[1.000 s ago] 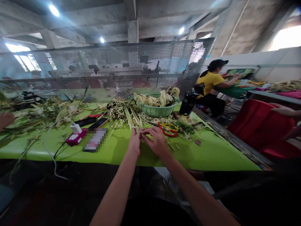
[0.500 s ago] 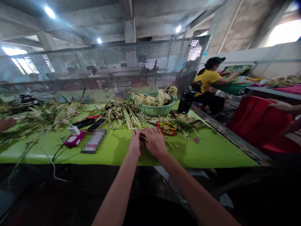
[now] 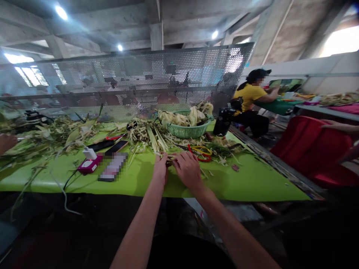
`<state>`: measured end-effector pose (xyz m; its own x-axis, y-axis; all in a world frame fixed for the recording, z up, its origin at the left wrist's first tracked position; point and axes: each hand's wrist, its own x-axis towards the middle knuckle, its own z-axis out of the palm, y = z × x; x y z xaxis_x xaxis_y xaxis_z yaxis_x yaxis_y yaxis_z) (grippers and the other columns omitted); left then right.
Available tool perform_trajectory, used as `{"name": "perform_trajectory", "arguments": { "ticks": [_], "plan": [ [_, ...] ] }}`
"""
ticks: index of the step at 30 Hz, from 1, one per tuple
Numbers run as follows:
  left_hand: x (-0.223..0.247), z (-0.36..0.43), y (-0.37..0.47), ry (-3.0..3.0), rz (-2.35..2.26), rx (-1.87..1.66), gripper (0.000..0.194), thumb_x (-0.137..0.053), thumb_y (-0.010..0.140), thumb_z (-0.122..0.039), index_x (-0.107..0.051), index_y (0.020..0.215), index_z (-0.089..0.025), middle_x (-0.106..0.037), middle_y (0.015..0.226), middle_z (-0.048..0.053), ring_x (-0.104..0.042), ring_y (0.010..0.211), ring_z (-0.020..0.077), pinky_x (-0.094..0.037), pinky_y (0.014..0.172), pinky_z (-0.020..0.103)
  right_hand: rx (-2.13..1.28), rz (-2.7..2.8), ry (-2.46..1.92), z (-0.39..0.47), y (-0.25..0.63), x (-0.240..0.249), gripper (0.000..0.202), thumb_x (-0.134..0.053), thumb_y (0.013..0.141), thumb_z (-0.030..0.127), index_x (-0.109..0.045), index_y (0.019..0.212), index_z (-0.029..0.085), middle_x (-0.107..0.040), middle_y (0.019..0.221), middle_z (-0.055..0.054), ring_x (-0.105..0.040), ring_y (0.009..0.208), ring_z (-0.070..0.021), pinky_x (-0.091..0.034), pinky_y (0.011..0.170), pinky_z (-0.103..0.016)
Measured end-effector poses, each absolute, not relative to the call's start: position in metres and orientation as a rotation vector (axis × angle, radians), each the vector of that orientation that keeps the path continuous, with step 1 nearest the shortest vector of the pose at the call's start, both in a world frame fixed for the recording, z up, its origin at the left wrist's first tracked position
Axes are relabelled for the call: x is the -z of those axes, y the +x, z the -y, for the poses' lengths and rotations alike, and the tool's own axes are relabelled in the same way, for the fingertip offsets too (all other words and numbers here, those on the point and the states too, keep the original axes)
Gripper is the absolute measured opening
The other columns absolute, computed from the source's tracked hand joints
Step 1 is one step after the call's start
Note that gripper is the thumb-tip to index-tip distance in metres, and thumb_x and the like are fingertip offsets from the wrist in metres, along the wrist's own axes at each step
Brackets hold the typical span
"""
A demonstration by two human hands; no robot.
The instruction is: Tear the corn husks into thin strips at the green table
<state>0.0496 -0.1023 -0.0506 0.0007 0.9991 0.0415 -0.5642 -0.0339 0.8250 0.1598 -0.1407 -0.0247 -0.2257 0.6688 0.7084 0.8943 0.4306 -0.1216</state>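
Note:
My left hand (image 3: 160, 168) is closed above the green tabletop, its fingers pinching a thin pale strip of plant fibre (image 3: 169, 157) that looks like husk. Just to its right, my right hand (image 3: 188, 170) curls its fingers over the strip's other end. A short stretch of the strip shows between the two hands; my fingers hide the rest. Red and yellow loop handles (image 3: 206, 151), seemingly of scissors, lie right beside my right hand. Beyond my hands are loose pale strips (image 3: 153, 138) and a green basket (image 3: 187, 130) heaped with pale husks (image 3: 193, 116).
Phones (image 3: 113, 167) and a purple power socket (image 3: 89, 165) with a white charger lie at left. Cut leaves (image 3: 58, 130) cover the far left, near another person's hand (image 3: 7, 142). At right stand a red chair (image 3: 311, 149) and a seated person in yellow (image 3: 249, 97). A perforated metal screen (image 3: 126, 78) closes the back.
My hands have drawn slightly apart, the right one moving right, so the pale strip now shows between them. The other person's hand at far left has shifted a little.

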Motion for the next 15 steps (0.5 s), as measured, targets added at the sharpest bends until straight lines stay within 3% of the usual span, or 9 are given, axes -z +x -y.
{"name": "perform_trajectory", "arguments": {
  "ticks": [7, 10, 15],
  "plan": [
    [0.051, 0.1, 0.049, 0.785, -0.749, -1.498, 0.037, -0.064, 0.071, -0.046, -0.043, 0.087, -0.021, -0.067, 0.075, 0.002, -0.063, 0.073, 0.0151, -0.045, 0.068, 0.027, 0.352, 1.934, -1.273, 0.14, 0.168, 0.027, 0.012, -0.051, 0.088, 0.023, -0.059, 0.08, 0.021, -0.061, 0.085, -0.007, -0.051, 0.089, -0.0251, -0.035, 0.081, -0.038],
    [0.05, 0.102, 0.047, 0.755, -0.761, -1.488, 0.038, -0.07, 0.067, -0.044, -0.045, 0.086, -0.021, -0.062, 0.069, -0.003, -0.059, 0.064, 0.0113, -0.043, 0.062, 0.023, 0.137, 1.889, -1.2, 0.137, 0.172, 0.025, 0.009, -0.052, 0.087, 0.024, -0.06, 0.083, 0.021, -0.062, 0.09, -0.007, -0.053, 0.087, -0.0231, -0.039, 0.079, -0.036],
    [0.047, 0.108, 0.046, 0.747, -0.764, -1.381, 0.043, -0.076, 0.062, -0.043, -0.049, 0.087, -0.021, -0.057, 0.067, -0.005, -0.052, 0.054, 0.0083, -0.04, 0.055, 0.021, -0.273, 1.749, -1.183, 0.13, 0.176, 0.027, 0.02, -0.051, 0.087, 0.035, -0.059, 0.097, 0.019, -0.062, 0.095, -0.007, -0.054, 0.064, -0.0154, -0.043, 0.063, -0.029]
  ]
}}
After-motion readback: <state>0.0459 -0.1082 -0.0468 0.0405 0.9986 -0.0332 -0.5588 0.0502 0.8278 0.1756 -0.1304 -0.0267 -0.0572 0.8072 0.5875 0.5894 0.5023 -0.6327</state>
